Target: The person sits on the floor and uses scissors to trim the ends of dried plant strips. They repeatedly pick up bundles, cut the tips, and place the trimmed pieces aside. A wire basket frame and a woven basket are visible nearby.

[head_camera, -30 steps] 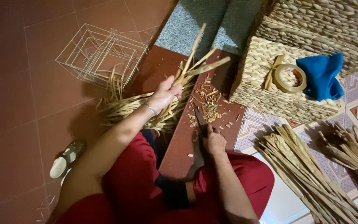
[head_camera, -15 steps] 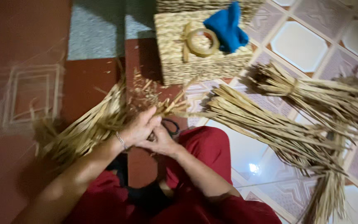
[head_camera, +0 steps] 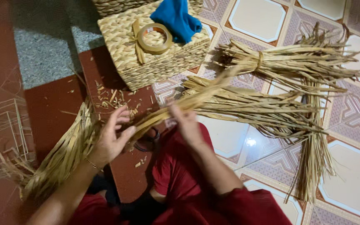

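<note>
Dried reed strands (head_camera: 176,109) run between both hands, their long axis slanting from low beside the left hand (head_camera: 112,139) up and away past the right hand (head_camera: 185,121). Left fingers are spread, thumb pressing the strands' near end; right fingers pinch them farther along. Beyond the right fingers lie two tied reed bundles (head_camera: 271,108); one loose heap (head_camera: 63,156) sits beneath the left wrist.
</note>
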`<state>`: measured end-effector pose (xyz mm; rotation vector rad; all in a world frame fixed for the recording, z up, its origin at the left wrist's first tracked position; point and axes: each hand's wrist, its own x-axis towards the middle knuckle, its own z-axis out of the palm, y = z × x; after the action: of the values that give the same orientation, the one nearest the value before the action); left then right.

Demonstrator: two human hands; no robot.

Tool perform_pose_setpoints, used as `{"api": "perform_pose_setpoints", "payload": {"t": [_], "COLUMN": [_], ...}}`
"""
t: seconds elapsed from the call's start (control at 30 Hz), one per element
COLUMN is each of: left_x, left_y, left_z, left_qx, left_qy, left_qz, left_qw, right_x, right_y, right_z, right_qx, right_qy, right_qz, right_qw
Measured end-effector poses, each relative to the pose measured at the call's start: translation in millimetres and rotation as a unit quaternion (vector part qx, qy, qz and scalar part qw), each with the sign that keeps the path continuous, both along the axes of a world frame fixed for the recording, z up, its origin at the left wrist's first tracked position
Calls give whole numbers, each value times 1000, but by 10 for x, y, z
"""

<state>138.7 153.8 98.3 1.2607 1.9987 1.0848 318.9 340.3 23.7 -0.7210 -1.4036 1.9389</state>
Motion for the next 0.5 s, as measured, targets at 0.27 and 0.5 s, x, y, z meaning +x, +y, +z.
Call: {"api": "perform_pose_setpoints", "payload": {"t": [0.27,0.5], "left_x": [124,152], "left_y": [12,79], "left_z": [-63,-167], "left_qx": [-61,-89], "left_qy": [20,-21], "left_qz": [28,29], "left_qw": [998,995], "right_x": [1592,2538], "right_y": [1331,2023], "right_z": [-71,-1087], "right_qx": [-52,-162], "right_qy": [148,149], "right_qz": [-261,-338], "right_qw": [953,915]}}
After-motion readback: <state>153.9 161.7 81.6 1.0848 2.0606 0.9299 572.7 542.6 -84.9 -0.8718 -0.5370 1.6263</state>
